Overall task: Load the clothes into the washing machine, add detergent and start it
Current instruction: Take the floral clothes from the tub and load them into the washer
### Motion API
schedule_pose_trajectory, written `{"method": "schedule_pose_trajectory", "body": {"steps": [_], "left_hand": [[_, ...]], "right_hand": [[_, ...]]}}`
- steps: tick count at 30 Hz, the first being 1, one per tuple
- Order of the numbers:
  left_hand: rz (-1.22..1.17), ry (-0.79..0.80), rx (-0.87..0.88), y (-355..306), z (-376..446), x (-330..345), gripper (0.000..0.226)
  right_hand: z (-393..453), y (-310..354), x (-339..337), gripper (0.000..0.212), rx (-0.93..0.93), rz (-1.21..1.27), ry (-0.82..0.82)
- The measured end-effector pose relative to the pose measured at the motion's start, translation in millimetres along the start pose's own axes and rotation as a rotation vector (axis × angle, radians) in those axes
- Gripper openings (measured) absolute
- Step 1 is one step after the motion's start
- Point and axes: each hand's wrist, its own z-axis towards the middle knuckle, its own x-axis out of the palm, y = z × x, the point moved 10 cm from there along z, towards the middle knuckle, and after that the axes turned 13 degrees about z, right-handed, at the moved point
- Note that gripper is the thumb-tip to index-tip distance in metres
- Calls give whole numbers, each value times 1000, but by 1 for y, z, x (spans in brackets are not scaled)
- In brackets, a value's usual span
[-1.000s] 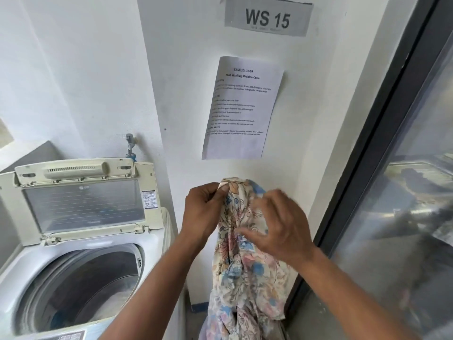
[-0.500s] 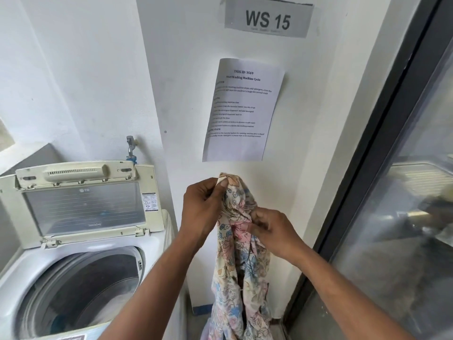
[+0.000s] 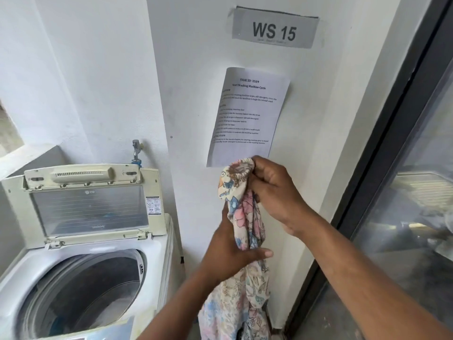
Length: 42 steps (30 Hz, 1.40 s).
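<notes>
A floral cloth [image 3: 241,217] in cream, pink and blue hangs in front of the white wall. My right hand [image 3: 274,192] grips its bunched top end, just below the taped paper. My left hand [image 3: 230,251] wraps around the cloth lower down, thumb across the front. The cloth's tail drops out of view at the bottom. To the left stands a white top-loading washing machine [image 3: 161,251] with its lid [image 3: 90,207] raised upright. Its drum [image 3: 85,290] is open, with something blue and pale low inside.
A tap [image 3: 136,149] sticks out of the wall behind the machine. A printed task sheet [image 3: 247,114] and a "WS 15" sign [image 3: 274,29] hang on the wall. A dark-framed glass door [image 3: 392,133] runs along the right.
My right hand has risen to the cloth's top end. My left hand has dropped from the top to the middle of the cloth. The view has shifted slightly.
</notes>
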Motion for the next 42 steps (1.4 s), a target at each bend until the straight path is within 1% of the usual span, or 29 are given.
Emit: {"method": "schedule_pose_trajectory", "body": {"steps": [2, 4, 7, 9, 11, 13, 15, 17, 18, 20, 21, 23, 24, 25, 27, 30, 31, 33, 34, 35, 38, 40, 41, 42], "left_hand": [[8, -80, -78, 5, 3, 0, 95], [28, -143, -98, 10, 6, -5, 74], [82, -157, -39, 11, 9, -10, 45], [127, -158, -23, 13, 10, -14, 36], [109, -147, -53, 17, 11, -16, 26], [42, -124, -103, 21, 14, -19, 15], [1, -118, -138, 19, 17, -27, 20], [-26, -143, -162, 15, 20, -41, 27], [-44, -158, -173, 13, 20, -49, 28], [-66, -181, -189, 7, 23, -62, 30], [-64, -189, -190, 4, 25, -67, 31], [-47, -187, -175, -6, 31, -73, 30], [-35, -182, -164, -12, 34, -75, 28], [-14, -180, -157, -17, 37, -77, 26], [41, -177, -149, -28, 44, -82, 23], [106, -149, -121, -48, 54, -85, 21], [131, -145, -99, -57, 57, -87, 19], [189, -149, -33, -81, 63, -92, 12], [221, -157, 3, -93, 67, -94, 12], [251, -169, 32, -107, 69, -98, 13], [281, -223, 144, -148, 71, -112, 14], [252, -278, 224, -168, 71, -123, 4], [210, -306, 262, -175, 72, -130, 9], [156, -336, 306, -181, 71, -136, 18]], "right_hand": [[5, 15, 8, 27, -7, 91, 3], [11, 29, 5, 27, -26, 188, -42], [22, 50, -19, 40, -71, 321, -161], [27, 63, -47, 43, -111, 406, -272], [28, 73, -73, 41, -165, 451, -369], [24, 73, -98, 38, -228, 414, -460], [15, 58, -128, 38, -249, 236, -589], [2, 28, -155, 30, -161, -16, -681], [-5, 7, -166, 23, -72, -128, -692], [-22, -45, -180, 13, 157, -307, -659], [-32, -72, -183, 15, 282, -377, -632], [-48, -110, -177, 32, 475, -478, -546], [-51, -117, -168, 42, 508, -524, -481], [-50, -117, -156, 53, 485, -571, -411], [-45, -98, -120, 78, 341, -579, -246], [-41, -60, -50, 108, 157, -340, 30], [-39, -50, -33, 116, 111, -301, 77], [-33, -37, -14, 128, 41, -288, 67], [-30, -33, -11, 128, 21, -284, 13], [-27, -28, -10, 122, 5, -281, -61], [-18, -3, -21, 89, -108, -308, -307], [-7, 22, -30, 68, -194, -308, -385], [-1, 38, -34, 61, -247, -309, -403], [5, 55, -37, 57, -302, -308, -418]]}}
